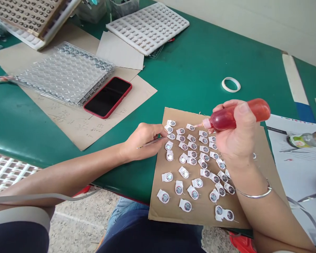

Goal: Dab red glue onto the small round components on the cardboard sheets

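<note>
Red bottle (224, 119) inside right fingers (244, 109), tool (151, 142) between left fingers (158, 130)

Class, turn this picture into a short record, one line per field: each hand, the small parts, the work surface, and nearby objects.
Left hand: holds a thin tool at the far-left parts
Right hand: grips a red bottle, nozzle pointing left at a part; contact unclear
Small parts: round, on white tabs, spread in uneven groups
Work surface: brown cardboard, lying partly on a green table
Nearby objects: red-cased phone, clear tray, white ring
</note>
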The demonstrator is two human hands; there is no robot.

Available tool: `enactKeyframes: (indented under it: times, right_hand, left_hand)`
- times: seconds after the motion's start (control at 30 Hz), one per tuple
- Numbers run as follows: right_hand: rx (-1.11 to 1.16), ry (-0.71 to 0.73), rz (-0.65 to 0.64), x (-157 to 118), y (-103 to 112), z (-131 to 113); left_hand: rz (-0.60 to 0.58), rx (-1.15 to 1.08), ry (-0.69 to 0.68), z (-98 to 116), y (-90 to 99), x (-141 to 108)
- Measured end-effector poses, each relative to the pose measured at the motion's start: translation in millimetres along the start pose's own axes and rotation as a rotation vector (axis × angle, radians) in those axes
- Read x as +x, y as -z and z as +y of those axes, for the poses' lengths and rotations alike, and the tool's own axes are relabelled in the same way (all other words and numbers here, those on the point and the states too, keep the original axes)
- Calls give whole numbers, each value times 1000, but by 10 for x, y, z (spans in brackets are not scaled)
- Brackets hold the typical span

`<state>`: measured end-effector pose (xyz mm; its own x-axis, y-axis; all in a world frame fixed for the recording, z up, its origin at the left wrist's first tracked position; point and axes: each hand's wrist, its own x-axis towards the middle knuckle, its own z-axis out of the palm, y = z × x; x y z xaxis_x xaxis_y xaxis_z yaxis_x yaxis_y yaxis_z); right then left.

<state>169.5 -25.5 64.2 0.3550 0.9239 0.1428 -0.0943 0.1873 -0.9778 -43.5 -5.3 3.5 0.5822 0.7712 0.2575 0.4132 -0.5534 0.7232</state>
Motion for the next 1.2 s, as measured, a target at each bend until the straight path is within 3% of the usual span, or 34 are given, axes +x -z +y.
enactKeyframes:
  times: [0.23, 0.6, 0.8, 1.03, 1.2]
  right_hand:
    - [-24, 84, -28, 16, -106, -62]
    - [-53, 59, 1, -10, -112, -20]
    - [-56, 45, -7, -9, -142, 26]
    - [-128, -14, -121, -62, -195, 246]
    - [-339, 25, -207, -144, -188, 385]
  left_hand:
    - [-56, 67, -178, -12, -50, -52]
    - [-65, 68, -183, -31, -66, -48]
    - [-101, 119, -271, 24, -66, -34]
    - [-166, 297, -389, 103, -85, -57]
    - [-109, 523, -527, 157, -123, -100]
